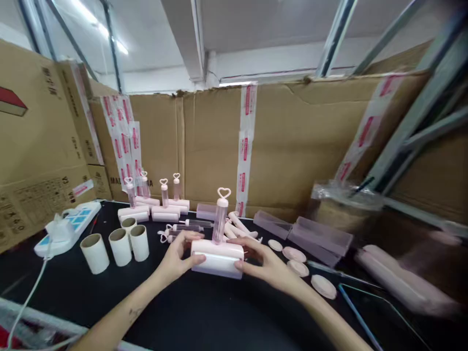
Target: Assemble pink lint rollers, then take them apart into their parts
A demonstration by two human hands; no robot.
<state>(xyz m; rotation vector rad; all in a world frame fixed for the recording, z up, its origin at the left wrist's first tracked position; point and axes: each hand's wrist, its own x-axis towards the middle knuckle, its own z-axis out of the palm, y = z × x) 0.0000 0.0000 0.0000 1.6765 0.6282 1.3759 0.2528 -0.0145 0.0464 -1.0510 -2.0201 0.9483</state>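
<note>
Between my two hands is a pink lint roller (217, 263) with a white roll in its casing. Its clear handle (220, 217) stands upright, topped by a heart-shaped loop. My left hand (182, 256) grips the casing's left end, thumb on the front and fingers over the top. At the right end, my right hand (266, 259) holds it the same way, thumb in front. Behind it lie loose clear handles with heart loops (183, 229) and curved pink parts (239, 226), partly hidden by the held roller.
Several white paper rolls (95, 253) stand at left, near a power strip (71, 226). Assembled lint rollers (165, 213) are lined up behind. Right of centre lie clear pinkish covers (318, 239), pink discs (323, 286) and a blue-edged tablet-like object (360, 317). Cardboard walls (292, 146) enclose the black table.
</note>
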